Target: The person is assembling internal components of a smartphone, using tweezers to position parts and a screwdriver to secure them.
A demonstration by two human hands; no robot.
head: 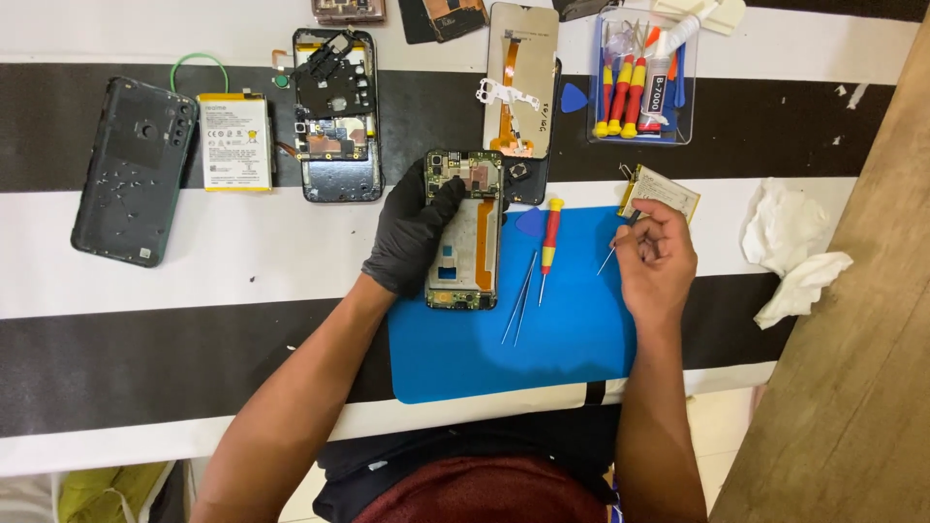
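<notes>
Left hand (412, 232) gripping opened phone (465, 232), blue mat (572, 339)

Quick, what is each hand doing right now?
Left hand: gloved, gripping the opened phone over the blue mat.
Right hand: bare, pinching a thin metal tool.

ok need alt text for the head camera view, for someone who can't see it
A person's black-gloved left hand holds an opened phone frame on a blue mat, while the bare right hand pinches a thin metal tool. Tweezers and a red-and-yellow screwdriver lie between the hands; more phone parts sit on the striped table.
</notes>
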